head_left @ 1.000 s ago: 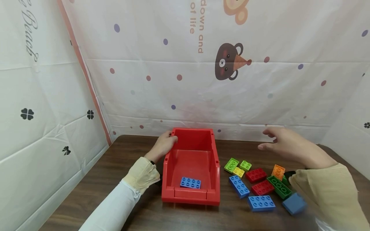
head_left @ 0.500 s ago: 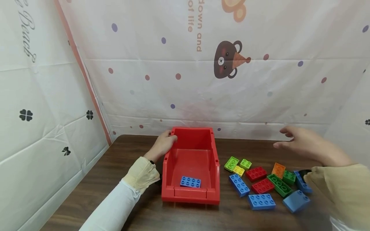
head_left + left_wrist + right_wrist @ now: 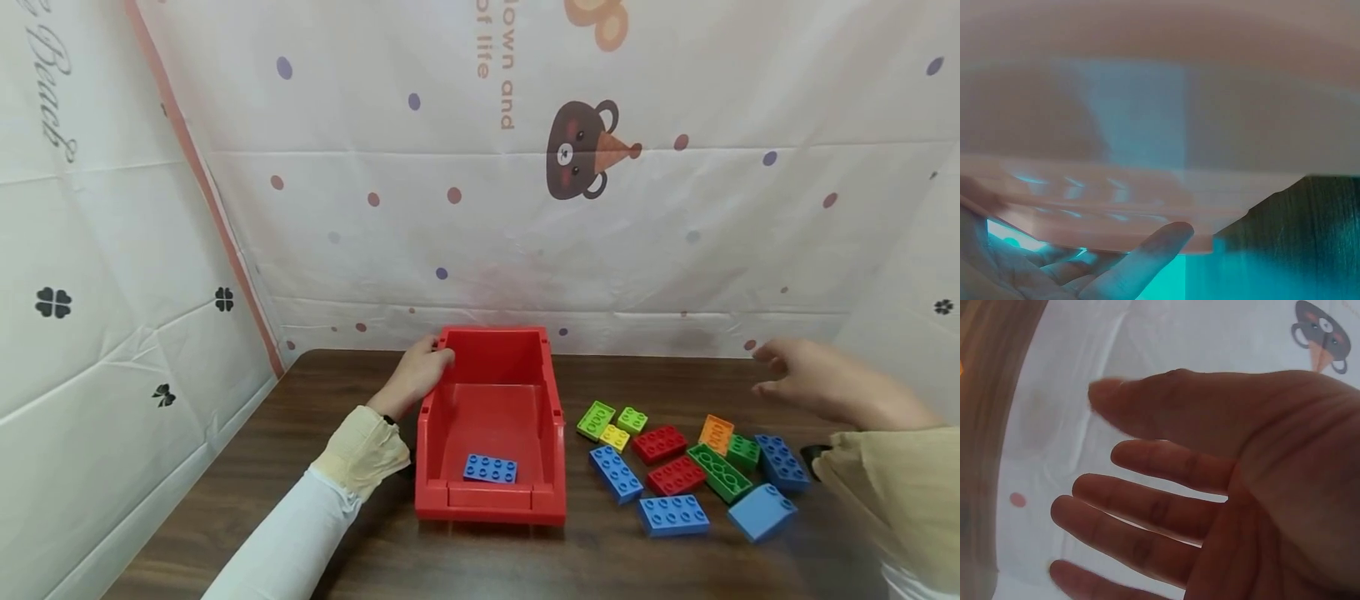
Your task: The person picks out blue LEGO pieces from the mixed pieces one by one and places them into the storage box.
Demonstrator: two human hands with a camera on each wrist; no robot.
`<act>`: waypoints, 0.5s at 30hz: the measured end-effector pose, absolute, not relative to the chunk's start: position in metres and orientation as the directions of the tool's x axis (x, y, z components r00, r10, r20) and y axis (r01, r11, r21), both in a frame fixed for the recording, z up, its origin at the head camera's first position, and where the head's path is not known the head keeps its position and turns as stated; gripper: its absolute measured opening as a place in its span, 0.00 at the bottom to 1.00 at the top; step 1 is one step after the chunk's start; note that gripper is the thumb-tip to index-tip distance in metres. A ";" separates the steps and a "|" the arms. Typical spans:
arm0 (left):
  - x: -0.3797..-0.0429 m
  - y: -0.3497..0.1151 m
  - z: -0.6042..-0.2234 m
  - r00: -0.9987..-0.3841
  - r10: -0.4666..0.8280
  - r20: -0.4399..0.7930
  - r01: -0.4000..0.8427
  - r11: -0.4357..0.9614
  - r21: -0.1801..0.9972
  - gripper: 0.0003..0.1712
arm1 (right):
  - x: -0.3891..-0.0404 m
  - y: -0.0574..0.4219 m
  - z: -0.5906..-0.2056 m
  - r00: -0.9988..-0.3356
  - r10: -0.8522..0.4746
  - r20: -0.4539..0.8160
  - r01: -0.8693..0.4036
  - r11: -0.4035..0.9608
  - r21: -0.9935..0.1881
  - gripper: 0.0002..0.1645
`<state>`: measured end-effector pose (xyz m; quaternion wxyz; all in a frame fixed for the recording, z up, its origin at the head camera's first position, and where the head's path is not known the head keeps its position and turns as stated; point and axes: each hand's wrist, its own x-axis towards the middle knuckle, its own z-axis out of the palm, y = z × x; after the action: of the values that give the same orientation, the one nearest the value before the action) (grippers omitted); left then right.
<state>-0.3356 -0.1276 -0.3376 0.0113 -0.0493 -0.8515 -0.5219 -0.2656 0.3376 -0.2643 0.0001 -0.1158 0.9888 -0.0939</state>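
Observation:
A red plastic bin [image 3: 491, 500] stands on the table with one blue toy brick [image 3: 490, 468] lying inside near its low front. My left hand [image 3: 416, 372] grips the bin's left wall toward the back, thumb over the rim; the left wrist view shows the thumb [image 3: 1157, 253] against the bin's side. My right hand [image 3: 832, 379] is raised behind the loose bricks at the right, holding nothing. Its fingers [image 3: 1147, 512] are spread and relaxed in the right wrist view. Nearest to it are a blue brick [image 3: 782, 462], a green brick [image 3: 743, 452] and an orange brick [image 3: 716, 434].
Right of the bin lie several more bricks: red [image 3: 660, 444], yellow [image 3: 614, 437], lime green [image 3: 596, 421], long green [image 3: 718, 473] and blue [image 3: 673, 515]. A smooth-faced blue brick [image 3: 762, 512] is at the front right. A printed white sheet [image 3: 495, 225] hangs behind the brown table [image 3: 337, 379].
My right hand has moved to the right, away from the bin, uncovering the green and blue bricks at the right. My left hand has stayed on the bin. The head view has shifted slightly.

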 end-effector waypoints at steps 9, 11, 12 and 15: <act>-0.336 -0.129 -0.338 -0.994 0.088 0.072 0.105 0.464 0.880 0.19 | -0.266 0.352 -0.278 -0.975 -0.204 -0.086 -0.184 0.963 -0.199 0.25; -0.335 -0.131 -0.339 -0.994 0.083 0.065 0.097 0.471 0.877 0.19 | -0.268 0.352 -0.281 -0.972 -0.201 -0.125 -0.173 0.964 -0.200 0.21; -0.335 -0.131 -0.339 -0.995 0.079 0.062 0.092 0.474 0.876 0.19 | -0.270 0.352 -0.282 -0.968 -0.211 -0.136 -0.182 0.962 -0.202 0.20; -0.333 -0.133 -0.338 -0.996 0.071 0.057 0.084 0.477 0.875 0.18 | -0.274 0.351 -0.287 -0.962 -0.218 -0.166 -0.182 0.962 -0.203 0.21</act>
<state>-0.3333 -0.1326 -0.3382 0.0062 -0.0452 -0.8594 -0.5092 -0.2739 0.3513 -0.2865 0.0938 -0.1014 0.9860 -0.0935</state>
